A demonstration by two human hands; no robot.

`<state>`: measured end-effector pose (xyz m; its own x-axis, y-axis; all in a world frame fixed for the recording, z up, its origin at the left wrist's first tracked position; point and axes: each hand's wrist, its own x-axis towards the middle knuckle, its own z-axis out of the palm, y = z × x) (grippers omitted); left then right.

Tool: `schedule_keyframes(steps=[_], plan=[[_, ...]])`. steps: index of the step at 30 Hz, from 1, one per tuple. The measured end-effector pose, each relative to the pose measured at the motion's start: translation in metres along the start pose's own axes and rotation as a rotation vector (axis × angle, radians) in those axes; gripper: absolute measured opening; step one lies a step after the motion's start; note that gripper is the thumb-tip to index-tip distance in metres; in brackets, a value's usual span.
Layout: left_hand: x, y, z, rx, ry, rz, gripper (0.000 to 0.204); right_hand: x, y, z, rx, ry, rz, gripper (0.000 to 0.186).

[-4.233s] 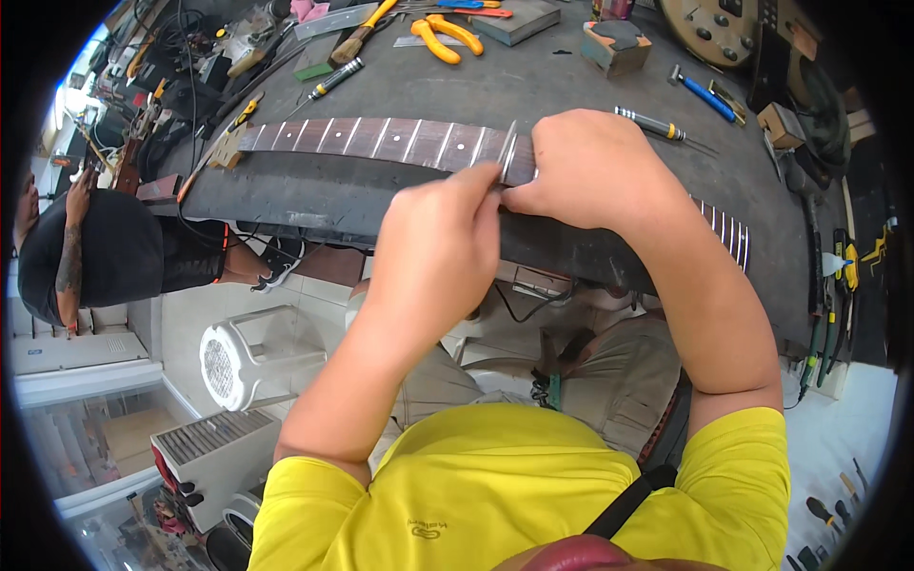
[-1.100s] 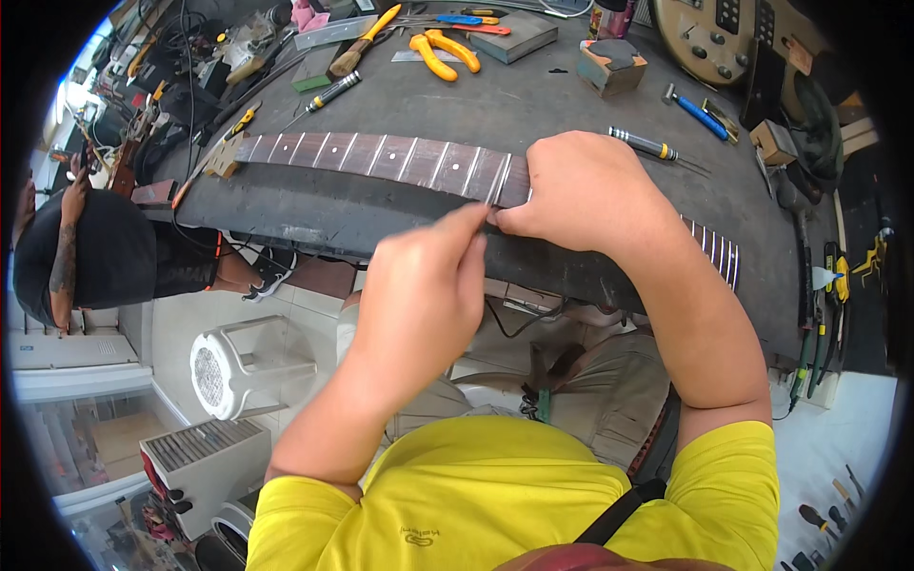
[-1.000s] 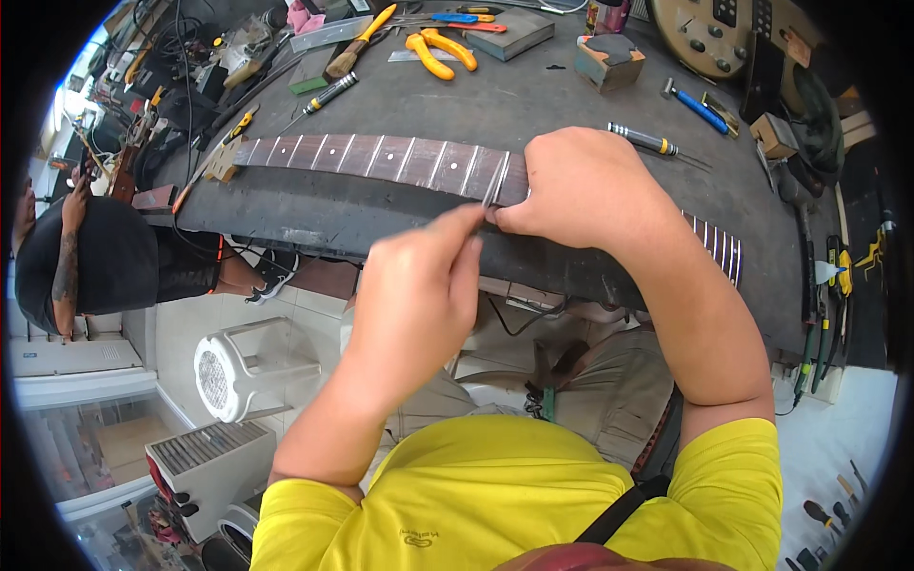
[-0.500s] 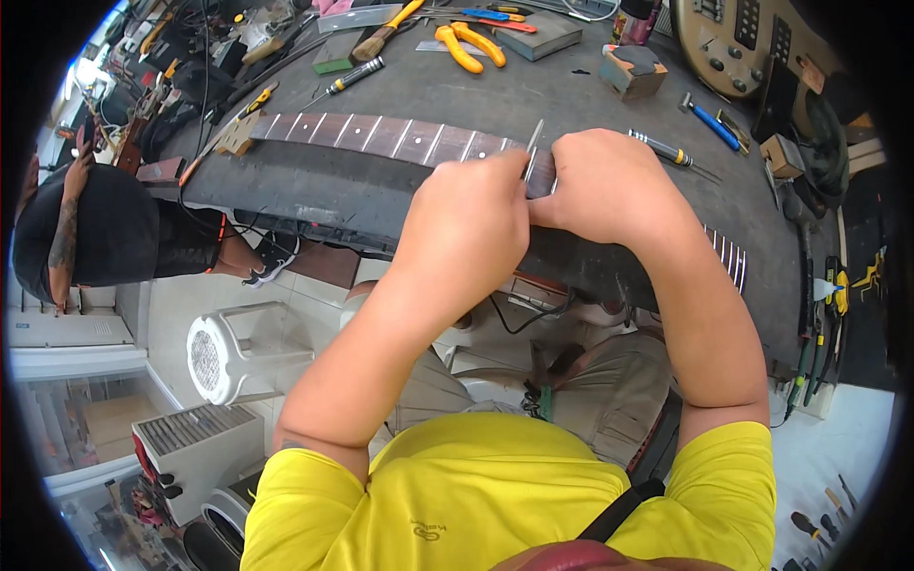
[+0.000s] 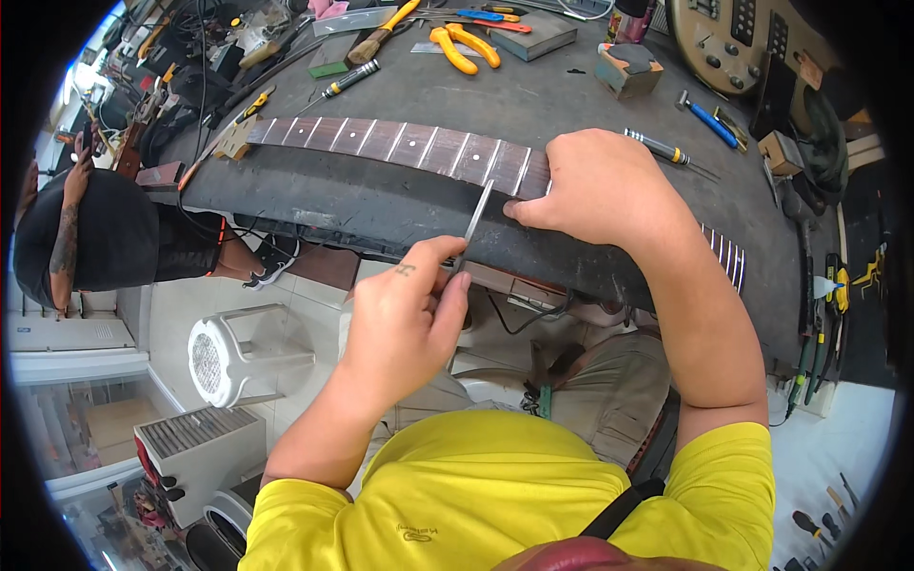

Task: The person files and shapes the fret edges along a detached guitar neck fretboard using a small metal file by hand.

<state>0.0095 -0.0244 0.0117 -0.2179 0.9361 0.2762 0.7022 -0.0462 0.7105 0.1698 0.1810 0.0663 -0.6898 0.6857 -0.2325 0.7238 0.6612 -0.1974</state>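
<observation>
- Your left hand: pinched on a thin metal rod, aimed at 1 o'clock; tip at the neck's near edge, contact unclear.
- Your right hand: wrapped over the fretted neck.
- Neck: on your counter, 12 o'clock.
- Orange pliers: beyond, 12 o'clock.

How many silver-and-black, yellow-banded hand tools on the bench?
2: one tool left of the yellow-handled pliers; the other tool just beyond the bare right hand. Left-end clutter may hide more.
</observation>
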Motion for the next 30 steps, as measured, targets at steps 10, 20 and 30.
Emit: schedule_keyframes(steps=[10, 20, 30], plan=[[0.027, 0.001, 0.013, 0.000, 0.035, 0.065, 0.027, 0.001, 0.001, 0.002, 0.006, 0.038, 0.009, 0.053], [0.021, -0.009, 0.021, -0.031, 0.112, 0.065, 0.025, 0.002, 0.000, 0.005, 0.006, 0.057, -0.011, 0.054], [0.014, -0.006, 0.020, -0.018, 0.100, 0.060, 0.028, 0.001, 0.004, 0.006, 0.011, 0.061, -0.008, 0.053]])
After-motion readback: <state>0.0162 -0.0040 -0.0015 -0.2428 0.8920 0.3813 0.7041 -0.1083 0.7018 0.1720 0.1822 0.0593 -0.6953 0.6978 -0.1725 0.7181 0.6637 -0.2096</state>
